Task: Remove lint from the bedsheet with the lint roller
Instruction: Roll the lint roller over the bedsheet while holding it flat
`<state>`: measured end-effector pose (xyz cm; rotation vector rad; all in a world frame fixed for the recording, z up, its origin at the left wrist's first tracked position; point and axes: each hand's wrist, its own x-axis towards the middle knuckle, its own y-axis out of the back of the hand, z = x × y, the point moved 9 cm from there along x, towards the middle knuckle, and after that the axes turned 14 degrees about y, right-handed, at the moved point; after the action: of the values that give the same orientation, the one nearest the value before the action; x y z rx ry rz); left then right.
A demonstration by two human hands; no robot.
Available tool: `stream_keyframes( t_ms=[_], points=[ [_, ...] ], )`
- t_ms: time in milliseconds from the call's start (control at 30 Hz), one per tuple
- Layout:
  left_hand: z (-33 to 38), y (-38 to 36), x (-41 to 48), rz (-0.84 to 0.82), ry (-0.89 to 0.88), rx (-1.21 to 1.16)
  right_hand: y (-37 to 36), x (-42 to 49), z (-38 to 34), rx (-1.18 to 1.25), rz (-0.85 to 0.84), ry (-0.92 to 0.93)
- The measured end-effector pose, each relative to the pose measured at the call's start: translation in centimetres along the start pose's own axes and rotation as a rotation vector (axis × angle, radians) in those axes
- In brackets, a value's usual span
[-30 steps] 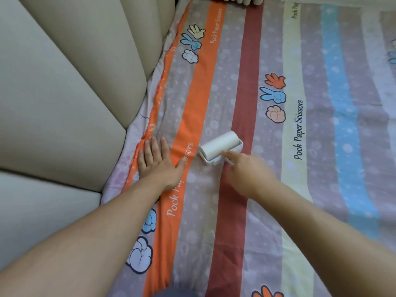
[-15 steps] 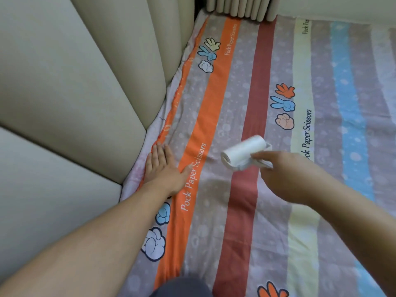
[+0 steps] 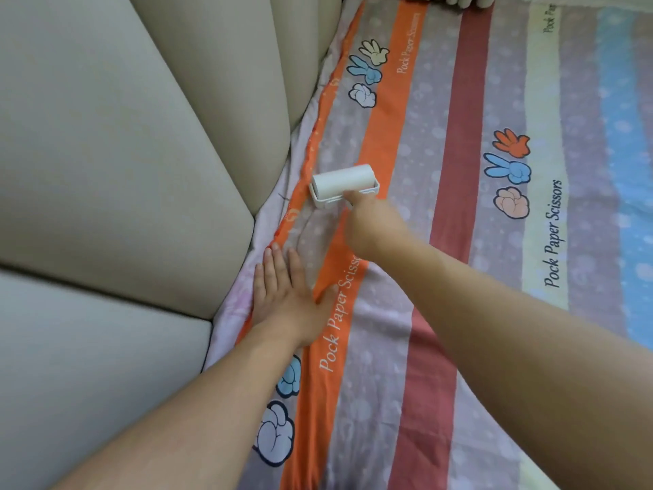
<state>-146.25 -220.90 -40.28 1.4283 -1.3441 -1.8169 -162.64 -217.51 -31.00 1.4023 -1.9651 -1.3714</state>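
The bedsheet (image 3: 459, 171) filled most of the view: long stripes of grey-purple with pale dots, orange, dark red, cream and light blue, printed with cartoon fists, open palms and two-finger signs and with the words "Pock Paper Scissors". It lay fairly flat, with a few soft creases near its left edge. Along that edge rose large beige padded panels (image 3: 123, 153), split by deep seams, and the sheet's pale pink border met their base.

Two bare forearms reached in from the bottom of the view. The left hand (image 3: 286, 295) lay flat on the sheet at the pink border, fingers straight and close together, thumb out onto the orange stripe. The right hand (image 3: 371, 224), blurred, was wrapped round the handle of the lint roller (image 3: 342, 180), forefinger reaching to its white frame. The roller sat across the orange stripe near the sheet's left edge, just beside the panels and ahead of the left hand.

Half a second earlier the roller had been further right, over the grey band and the dark red stripe; it had since crossed to the orange stripe, while the left hand had stayed pressed at the border
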Motion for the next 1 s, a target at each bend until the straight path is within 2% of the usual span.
stream_keyframes(
  t_ms=[133,267,433,567,633,733,800,867,1000],
  points=[
    [0.0,0.1,-0.2,-0.070,-0.009,0.035,-1.3,-4.7,1.9,-0.058,-0.084,0.025],
    [-0.3,0.5,-0.5,-0.061,-0.048,0.018,-2.2,-10.2,3.5,-0.105,-0.116,-0.003],
    [-0.8,1.5,-2.3,0.031,-0.088,0.047,-2.4,-15.9,4.7,-0.114,-0.147,-0.021],
    [-1.7,1.9,-3.2,0.045,-0.031,0.075,-2.2,-20.8,5.7,-0.137,-0.216,-0.042],
    [-1.5,2.4,-3.8,0.116,-0.023,0.082,-1.2,-22.4,6.4,-0.160,-0.294,-0.085],
    [0.1,3.0,-6.2,0.218,-0.115,0.039,1.4,-22.6,6.3,-0.189,-0.365,-0.144],
    [0.3,2.2,-7.7,0.214,-0.130,-0.023,3.1,-21.0,4.7,-0.192,-0.291,-0.110],
    [-1.1,1.1,-8.3,0.223,-0.073,-0.120,3.7,-18.2,2.0,-0.162,-0.160,-0.036],
    [-4.6,-1.1,-8.5,0.287,-0.075,-0.180,0.5,-10.1,-2.9,-0.025,-0.044,0.088]
  ],
)
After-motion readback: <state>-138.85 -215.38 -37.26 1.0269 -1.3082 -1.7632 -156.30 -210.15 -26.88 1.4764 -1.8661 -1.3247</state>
